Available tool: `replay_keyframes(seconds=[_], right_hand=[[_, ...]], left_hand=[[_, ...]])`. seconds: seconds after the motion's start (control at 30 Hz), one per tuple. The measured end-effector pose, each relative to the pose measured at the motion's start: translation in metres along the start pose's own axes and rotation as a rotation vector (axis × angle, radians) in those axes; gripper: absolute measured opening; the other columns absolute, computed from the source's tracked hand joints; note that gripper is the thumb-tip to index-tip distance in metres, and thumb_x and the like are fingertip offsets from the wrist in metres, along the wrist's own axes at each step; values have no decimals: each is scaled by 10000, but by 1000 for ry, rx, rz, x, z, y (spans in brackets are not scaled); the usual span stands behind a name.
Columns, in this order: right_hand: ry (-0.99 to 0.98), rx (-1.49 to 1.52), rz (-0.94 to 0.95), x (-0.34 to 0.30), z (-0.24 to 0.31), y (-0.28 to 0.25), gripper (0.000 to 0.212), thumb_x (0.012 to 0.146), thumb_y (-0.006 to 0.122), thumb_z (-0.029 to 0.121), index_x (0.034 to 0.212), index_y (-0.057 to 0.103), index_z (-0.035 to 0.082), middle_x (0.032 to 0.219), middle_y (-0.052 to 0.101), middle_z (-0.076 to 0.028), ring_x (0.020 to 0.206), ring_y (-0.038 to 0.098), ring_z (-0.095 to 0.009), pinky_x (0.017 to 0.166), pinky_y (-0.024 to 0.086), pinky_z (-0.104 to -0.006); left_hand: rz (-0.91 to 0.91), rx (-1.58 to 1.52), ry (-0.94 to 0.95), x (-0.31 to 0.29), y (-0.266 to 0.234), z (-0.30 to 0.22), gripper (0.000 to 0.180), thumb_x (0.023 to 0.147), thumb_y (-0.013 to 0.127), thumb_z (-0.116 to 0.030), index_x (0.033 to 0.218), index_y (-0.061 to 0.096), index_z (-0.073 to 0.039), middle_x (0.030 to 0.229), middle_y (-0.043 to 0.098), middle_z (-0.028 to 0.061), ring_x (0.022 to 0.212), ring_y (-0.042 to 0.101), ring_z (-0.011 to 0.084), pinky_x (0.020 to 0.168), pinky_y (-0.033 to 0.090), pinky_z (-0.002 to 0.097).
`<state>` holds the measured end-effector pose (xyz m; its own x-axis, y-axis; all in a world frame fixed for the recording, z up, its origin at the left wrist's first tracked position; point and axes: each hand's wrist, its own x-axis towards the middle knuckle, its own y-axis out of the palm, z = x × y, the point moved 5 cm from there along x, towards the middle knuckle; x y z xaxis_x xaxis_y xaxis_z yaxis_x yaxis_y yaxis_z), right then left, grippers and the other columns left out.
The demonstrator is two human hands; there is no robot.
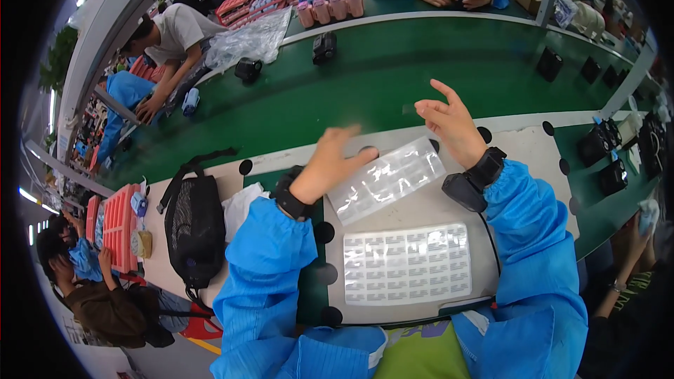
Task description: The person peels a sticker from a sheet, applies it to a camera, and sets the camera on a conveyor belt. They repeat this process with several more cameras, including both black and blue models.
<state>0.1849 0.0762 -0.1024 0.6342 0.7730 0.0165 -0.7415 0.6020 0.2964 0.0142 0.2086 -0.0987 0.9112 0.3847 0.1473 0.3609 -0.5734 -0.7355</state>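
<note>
Over the far edge of the pale work board, my left hand (328,167) is open with fingers stretched out, their tips smeared by motion. Its thumb is by the upper left part of a glossy clear sheet (387,181) with rows of faint rectangles, lying slanted. My right hand (453,126) is raised beyond the sheet's right end, index finger pointing up. Its other fingertips close together at a small, faint see-through sticker (409,109). Nearer me lies a white sheet of printed labels (407,264) in rows. Both wrists wear black bands; the right one carries a dark device (465,191).
A black mesh bag (194,228) lies left of my arm, beside white crumpled material (241,207). Across runs a green conveyor belt (393,56) bearing black devices (324,48). Pink items (330,7) stand beyond it. Co-workers sit opposite and at left; red trays (121,228) stand left.
</note>
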Motion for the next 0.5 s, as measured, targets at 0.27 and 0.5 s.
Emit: replay_keyframes(seconds=[0.27,0.5], right_hand=[[0,71,-15,-4,10,2,682,814,569,59,1357,157,80,1000,561,-74,793,484,-91,708,384,-218],[17,107,-20,-6,24,1,672,825,565,98,1358,157,83,1008,558,-67,867,491,-106,757,382,-235]], left_hand=[[-548,438,-225,159,-36,88,879,625,730,-434,1291,293,-62,1274,307,227,1146,331,410,904,364,458],[-609,526,-166,240,-59,168,791,611,735,-367,1257,350,-122,1217,396,175,1073,406,401,843,406,504]])
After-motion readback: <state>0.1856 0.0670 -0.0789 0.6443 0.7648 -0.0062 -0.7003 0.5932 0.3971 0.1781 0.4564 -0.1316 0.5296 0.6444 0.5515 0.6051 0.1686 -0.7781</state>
